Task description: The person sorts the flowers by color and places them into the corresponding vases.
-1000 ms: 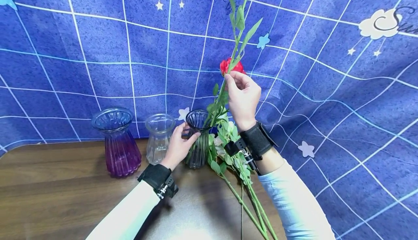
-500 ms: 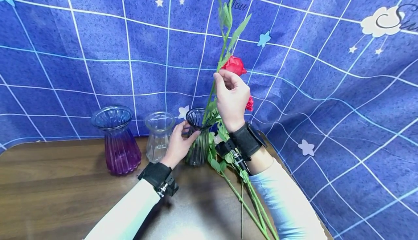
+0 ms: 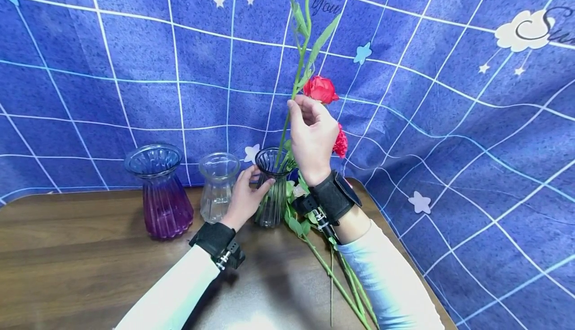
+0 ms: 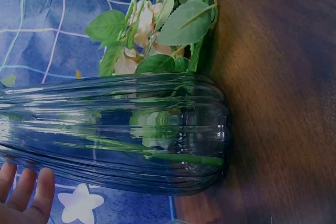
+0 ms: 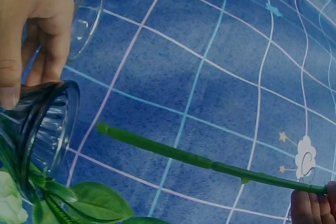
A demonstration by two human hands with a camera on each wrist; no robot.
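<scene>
My right hand (image 3: 315, 133) pinches the green stem (image 5: 173, 153) of a long flower between thumb and fingertips. Its bloom is mostly cut off at the head view's top edge. The stem's lower end points at the mouth of a dark grey ribbed glass vase (image 3: 271, 197); the right wrist view shows it just outside the rim. My left hand (image 3: 246, 195) holds the vase near its neck, thumb on one side and fingers on the other. A cut stem shows inside the glass in the left wrist view. Leafy stems lean out of the mouth to the right.
A clear glass vase (image 3: 217, 197) and a blue-purple vase (image 3: 166, 205) stand left on the wooden table (image 3: 90, 250). Red blooms (image 3: 321, 89) show behind my right hand. Stems (image 3: 330, 275) with leaves and pale blooms lie right. A patterned blue cloth (image 3: 135, 70) hangs behind.
My right hand has moved left and slightly down with the flower, bringing the stem's end over the dark vase's mouth. Its red bloom has slid out at the top. My left hand has kept its place.
</scene>
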